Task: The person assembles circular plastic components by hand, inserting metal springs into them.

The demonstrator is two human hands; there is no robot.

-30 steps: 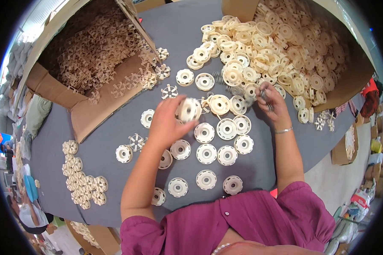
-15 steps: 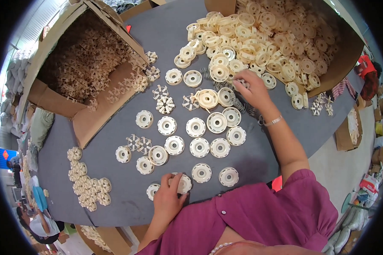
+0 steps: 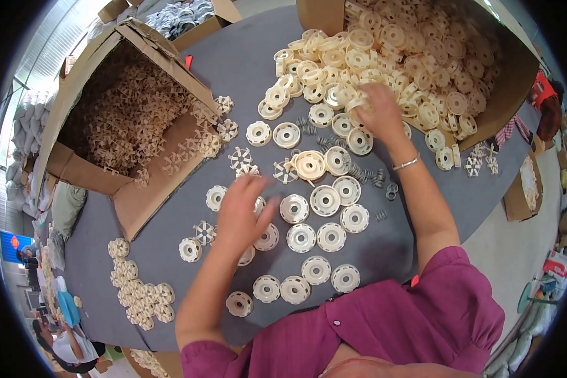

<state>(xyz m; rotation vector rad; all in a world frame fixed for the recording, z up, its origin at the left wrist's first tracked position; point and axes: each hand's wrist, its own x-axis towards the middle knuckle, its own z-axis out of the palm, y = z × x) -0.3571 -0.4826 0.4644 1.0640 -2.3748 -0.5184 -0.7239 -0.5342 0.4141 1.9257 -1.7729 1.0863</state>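
Note:
My left hand point(image 3: 242, 211), blurred by motion, hovers over the cream round plastic wheels left of the table's middle, thumb apart from its fingers and nothing visibly held. Just beyond its fingertips lies a star-shaped cream plastic piece point(image 3: 248, 171), partly covered. At the near edge of the wheel heap point(image 3: 422, 69), my right hand point(image 3: 379, 104) is closed on a cream plastic wheel point(image 3: 357, 105), slightly smeared. Metal coil springs point(image 3: 360, 171) lie loose below that hand. Several wheels stand in rough rows, among them a front wheel point(image 3: 295, 290).
A cardboard box point(image 3: 157, 183) full of star-shaped pieces lies tipped open at the left. Another box point(image 3: 513, 88) spills the wheels at the far right. Stacked cream pieces point(image 3: 142, 299) sit on the grey table point(image 3: 198, 331) at the left front. Farther off, a person point(image 3: 75, 346) is partly visible.
My left hand has moved up and away from the front wheels, where one more wheel now shows. My right hand has left the springs for the wheel heap and taken a wheel.

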